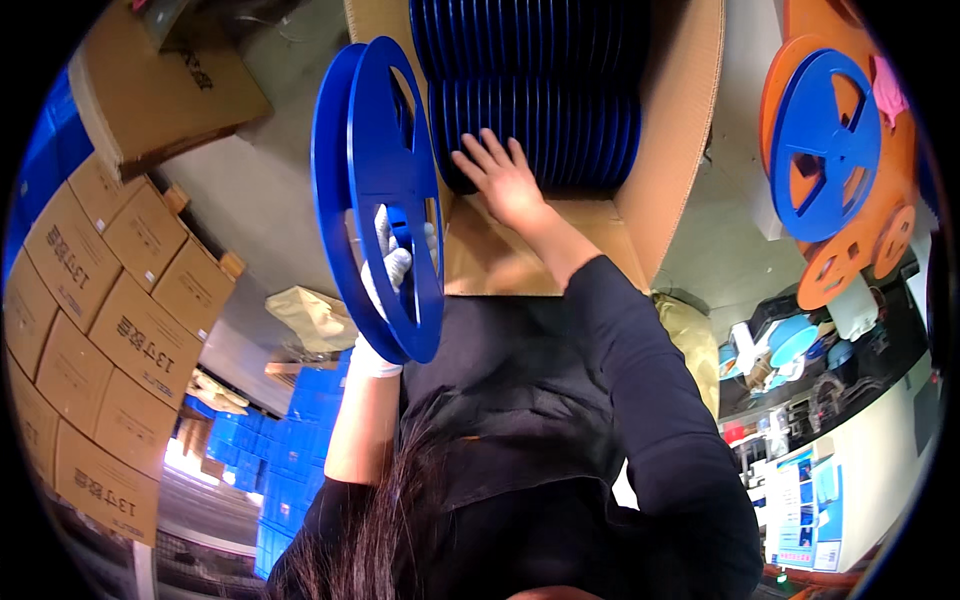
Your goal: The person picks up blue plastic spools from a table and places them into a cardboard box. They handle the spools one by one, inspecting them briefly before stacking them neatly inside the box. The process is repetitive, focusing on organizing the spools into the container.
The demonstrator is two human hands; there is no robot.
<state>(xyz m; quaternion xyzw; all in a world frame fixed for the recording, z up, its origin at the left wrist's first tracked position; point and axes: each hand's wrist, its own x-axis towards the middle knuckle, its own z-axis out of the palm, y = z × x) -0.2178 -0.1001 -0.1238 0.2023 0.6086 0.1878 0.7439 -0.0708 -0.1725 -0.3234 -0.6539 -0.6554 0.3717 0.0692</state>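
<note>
My left hand (pixel 388 268), in a white glove, grips a blue plastic reel (pixel 384 160) by its hub, the fingers showing through the openings in its side. The reel stands on edge, left of an open cardboard box (pixel 668 150). Inside that box, blue reels (pixel 540 130) are packed upright in two rows. My bare right hand (pixel 503 178) reaches over the box with fingers spread, at the left end of the nearer row. Whether its fingertips touch the reels I cannot tell.
Cardboard cartons (pixel 120 330) are stacked at the left, with another carton (pixel 170 90) above them. On the right, a blue reel (pixel 826 145) lies on an orange surface (pixel 830 20) beside orange reels (pixel 828 272). Blue boxes (pixel 300 440) are piled at the lower left.
</note>
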